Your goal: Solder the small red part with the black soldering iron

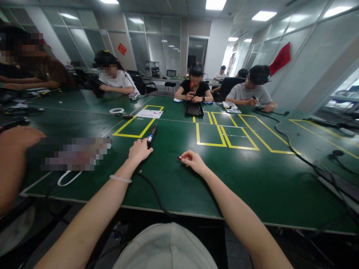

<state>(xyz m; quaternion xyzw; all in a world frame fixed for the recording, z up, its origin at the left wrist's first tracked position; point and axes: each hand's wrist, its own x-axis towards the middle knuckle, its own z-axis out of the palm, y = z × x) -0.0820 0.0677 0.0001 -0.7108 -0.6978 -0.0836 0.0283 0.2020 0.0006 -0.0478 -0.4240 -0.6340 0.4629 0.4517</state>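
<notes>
My left hand [139, 150] is closed round a dark pen-shaped tool [152, 135] with a blue band, which points away from me over the green table [174, 175]. A black cable [153, 192] runs from it back over the table's near edge. My right hand [193, 161] pinches a small red part [180, 158] between its fingertips, low over the table and a hand's width to the right of the tool. A pale bracelet sits on my left wrist.
Yellow tape boxes [224, 134] mark the table beyond my hands. A black tray [194, 109] lies in front of a seated person opposite; other people sit round the table. Another person's arm [11, 160] reaches in at left. Cables [294, 153] cross the right side.
</notes>
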